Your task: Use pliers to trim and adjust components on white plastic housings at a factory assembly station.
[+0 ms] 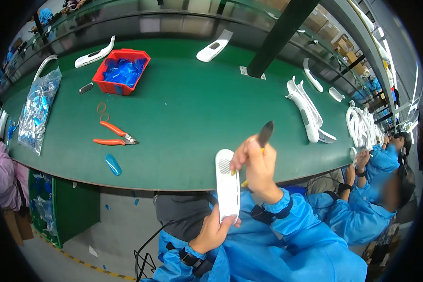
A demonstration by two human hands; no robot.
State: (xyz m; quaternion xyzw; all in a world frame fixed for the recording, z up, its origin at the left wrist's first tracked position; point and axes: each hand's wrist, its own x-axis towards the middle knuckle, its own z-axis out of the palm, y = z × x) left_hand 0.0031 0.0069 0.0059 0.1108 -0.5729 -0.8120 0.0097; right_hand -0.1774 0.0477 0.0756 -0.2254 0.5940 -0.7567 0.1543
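My left hand grips the lower end of a long white plastic cover with rounded ends and a patch of small holes near its top. The cover is held upright over the table's near edge. Closed fingers of my right hand hold a hand tool with a dark, leaf-shaped end and yellow parts; its exact kind does not show. That hand is beside the cover's perforated patch, its fingertips at the right edge. Orange-handled cutting pliers lie spread on the table to the left, near a shiny blue oval piece.
A red bin holds blue film pieces. Left of it lies a clear bag of parts. White curved housings rest at right, with another at the back. A dark post rises from the green table. Co-workers sit at right.
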